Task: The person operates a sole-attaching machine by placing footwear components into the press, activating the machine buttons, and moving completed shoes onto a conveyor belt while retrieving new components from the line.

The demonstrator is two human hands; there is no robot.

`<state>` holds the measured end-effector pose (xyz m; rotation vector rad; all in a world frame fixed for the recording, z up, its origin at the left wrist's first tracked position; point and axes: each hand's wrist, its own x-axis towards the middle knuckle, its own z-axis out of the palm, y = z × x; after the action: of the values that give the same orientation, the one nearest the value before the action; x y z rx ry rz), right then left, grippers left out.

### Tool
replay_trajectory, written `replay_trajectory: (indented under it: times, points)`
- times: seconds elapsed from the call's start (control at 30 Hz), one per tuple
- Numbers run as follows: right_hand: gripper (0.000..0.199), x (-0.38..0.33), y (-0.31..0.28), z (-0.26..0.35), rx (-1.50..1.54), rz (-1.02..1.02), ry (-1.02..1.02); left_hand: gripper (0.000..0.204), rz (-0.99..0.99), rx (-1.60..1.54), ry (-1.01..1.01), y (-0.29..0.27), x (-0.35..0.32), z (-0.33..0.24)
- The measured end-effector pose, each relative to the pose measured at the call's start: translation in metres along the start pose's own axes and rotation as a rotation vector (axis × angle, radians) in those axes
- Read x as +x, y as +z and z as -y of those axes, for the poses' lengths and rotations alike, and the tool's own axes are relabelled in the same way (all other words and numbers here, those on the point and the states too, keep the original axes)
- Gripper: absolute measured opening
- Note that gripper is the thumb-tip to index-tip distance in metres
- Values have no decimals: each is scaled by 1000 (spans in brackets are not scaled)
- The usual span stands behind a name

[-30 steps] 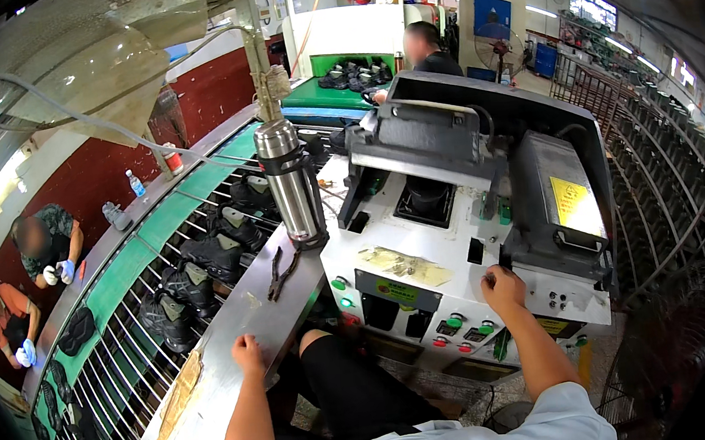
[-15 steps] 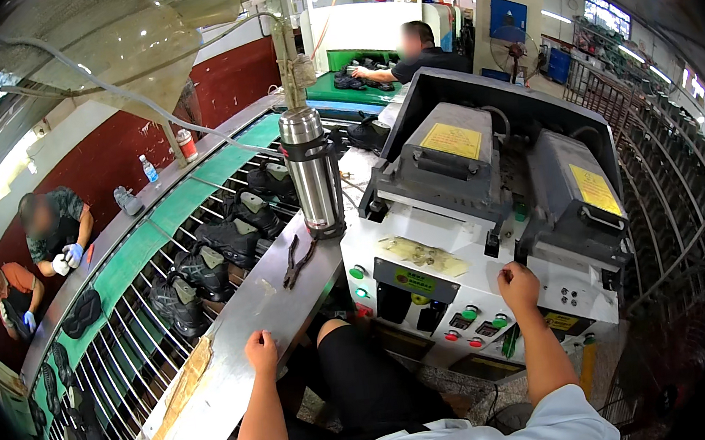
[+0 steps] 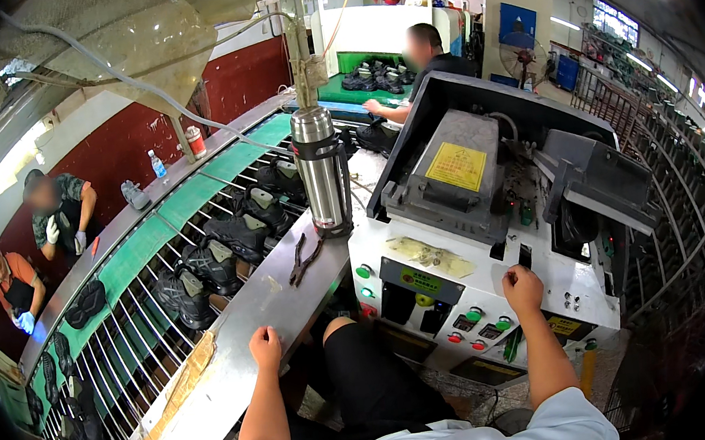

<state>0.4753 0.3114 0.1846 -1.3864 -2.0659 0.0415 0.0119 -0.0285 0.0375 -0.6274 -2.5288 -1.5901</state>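
Observation:
My left hand [image 3: 265,347] is curled in a loose fist at the edge of the metal ledge [image 3: 251,314], and nothing shows in it. At the front of the white two-station machine [image 3: 421,230] is my right hand [image 3: 524,287], its fingers also closed with nothing visible in them. Beyond that hand, the machine's right head [image 3: 599,175] is tilted up over a dark opening whose contents I cannot make out. The left head [image 3: 451,164], with a yellow label, lies lowered. Green and red buttons [image 3: 474,314] sit on the panel left of my right hand.
A steel thermos [image 3: 319,176] and pliers [image 3: 305,258] are on the ledge. Black shoes [image 3: 209,268] line the roller conveyor [image 3: 139,334] on the left. Two people [image 3: 59,214] [image 3: 15,282] stand beyond it; another person [image 3: 438,55] works at the back.
The machine's right head has swung up from its lowered position. My hands have hardly moved. The person at the back has drawn a hand away from the shoes. The view has shifted slightly.

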Motion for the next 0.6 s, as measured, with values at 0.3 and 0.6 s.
replay_trajectory:
  times: [0.3,0.6]
  points:
    - [12,-1,-4,-2,23,4,1,22,19,-66,-53,-3,-6,-21]
    - [12,1,-6,3,71,-2,-40,23,31,-119,-83,3,-3,12]
